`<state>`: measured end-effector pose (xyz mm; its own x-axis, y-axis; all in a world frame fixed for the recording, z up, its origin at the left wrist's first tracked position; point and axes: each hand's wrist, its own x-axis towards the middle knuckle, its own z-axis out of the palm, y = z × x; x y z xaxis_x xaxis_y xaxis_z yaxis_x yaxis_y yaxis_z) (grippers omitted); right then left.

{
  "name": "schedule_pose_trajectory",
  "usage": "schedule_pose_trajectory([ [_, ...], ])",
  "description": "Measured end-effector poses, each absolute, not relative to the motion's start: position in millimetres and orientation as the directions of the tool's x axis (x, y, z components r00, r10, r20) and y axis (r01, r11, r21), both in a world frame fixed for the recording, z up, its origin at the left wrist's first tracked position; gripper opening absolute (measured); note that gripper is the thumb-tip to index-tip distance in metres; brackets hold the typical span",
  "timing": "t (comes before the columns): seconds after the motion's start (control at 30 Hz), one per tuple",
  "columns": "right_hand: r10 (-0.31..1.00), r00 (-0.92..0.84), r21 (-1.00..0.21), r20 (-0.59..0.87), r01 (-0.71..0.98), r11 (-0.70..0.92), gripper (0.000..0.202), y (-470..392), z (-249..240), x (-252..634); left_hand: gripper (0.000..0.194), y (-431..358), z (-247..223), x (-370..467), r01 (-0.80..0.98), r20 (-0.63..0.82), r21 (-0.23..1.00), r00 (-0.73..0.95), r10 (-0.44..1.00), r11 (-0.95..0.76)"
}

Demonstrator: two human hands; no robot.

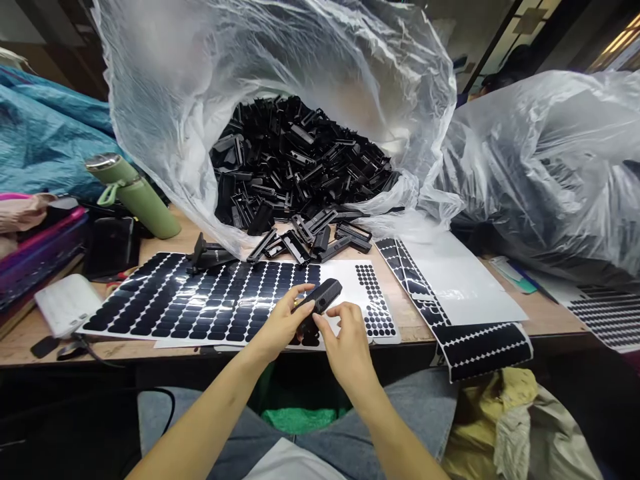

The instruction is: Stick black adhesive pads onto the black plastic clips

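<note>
A black plastic part (327, 291) with a ribbed or patterned surface is held over the front edge of the table. My left hand (286, 321) has its thumb and fingers closed around the part's near left side. My right hand (346, 333) touches the part from the right, thumb and bent index finger pressed to its near side. Below the hands lies a white sheet of black stickers (185, 300), with oblong stickers at left and small round ones at right. Several loose black parts (295, 247) rest just behind the sheet.
Behind, a big clear plastic bag (165, 100) lies open, full of black parts (300, 160). A green bottle (143, 200) and white power bank (69, 304) are at left. More sticker sheets (487, 350) and another bag (545, 167) are at right.
</note>
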<state>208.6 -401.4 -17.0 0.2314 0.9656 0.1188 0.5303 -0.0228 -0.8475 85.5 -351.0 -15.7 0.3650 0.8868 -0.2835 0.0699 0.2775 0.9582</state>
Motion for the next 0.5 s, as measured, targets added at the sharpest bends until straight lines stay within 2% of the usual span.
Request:
schedule_pose_trajectory([
  [0.13,0.973,0.154,-0.878,0.172,0.473,0.08,0.009,-398.9,-16.6,207.7,0.038,-351.8,-14.9,80.4,0.157,-0.237,0.97,0.412,0.88,0.187],
  [0.23,0.966,0.142,-0.895,0.216,0.425,0.137,0.01,-402.0,-10.2,207.3,0.035,-338.4,-18.1,74.1,0.318,-0.093,0.948,0.329,0.94,-0.018],
  [0.3,0.965,0.158,-0.908,0.209,0.399,0.131,0.01,-405.0,-5.5,207.4,0.032,-314.9,-23.2,68.6,0.503,0.156,0.831,0.199,0.967,-0.237],
  [0.37,0.964,0.182,-0.919,0.191,0.378,0.111,0.011,-407.3,-2.3,207.5,0.031,-281.5,-29.7,63.3,0.692,0.395,0.607,0.164,0.904,-0.391],
  [0.43,0.964,0.192,-0.926,0.184,0.362,0.104,0.012,-408.4,-1.8,208.0,0.032,-246.2,-35.0,59.2,0.777,0.44,0.427,0.269,0.857,-0.463],
  [0.5,0.963,0.196,-0.931,0.187,0.348,0.11,0.014,-408.3,-3.8,210.3,0.029,-219.0,-36.2,56.7,0.801,0.39,0.343,0.354,0.85,-0.491],
])
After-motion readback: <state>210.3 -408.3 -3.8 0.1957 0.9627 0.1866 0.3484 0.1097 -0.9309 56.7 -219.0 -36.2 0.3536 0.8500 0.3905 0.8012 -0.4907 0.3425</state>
